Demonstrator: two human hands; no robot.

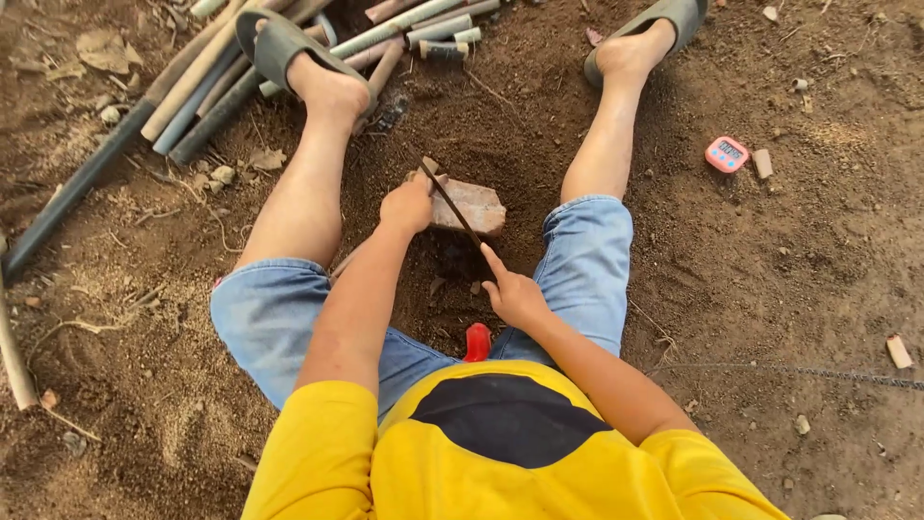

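I sit on bare dirt with my legs spread. My left hand (406, 205) is closed around a short piece of pipe resting on a reddish brick (470, 205) between my knees. My right hand (513, 292) grips the handle end of a thin dark saw blade (452, 207), index finger stretched along it. The blade runs up and to the left across the pipe on the brick. A red object (477, 342) pokes up between my thighs; I cannot tell what it is.
A pile of long grey and tan pipes (197, 87) lies at the top left under my left foot. A small pink timer (727, 153) sits on the dirt to the right. Cut pipe stubs (898, 351) and stones are scattered about. A thin rod (799, 373) lies at right.
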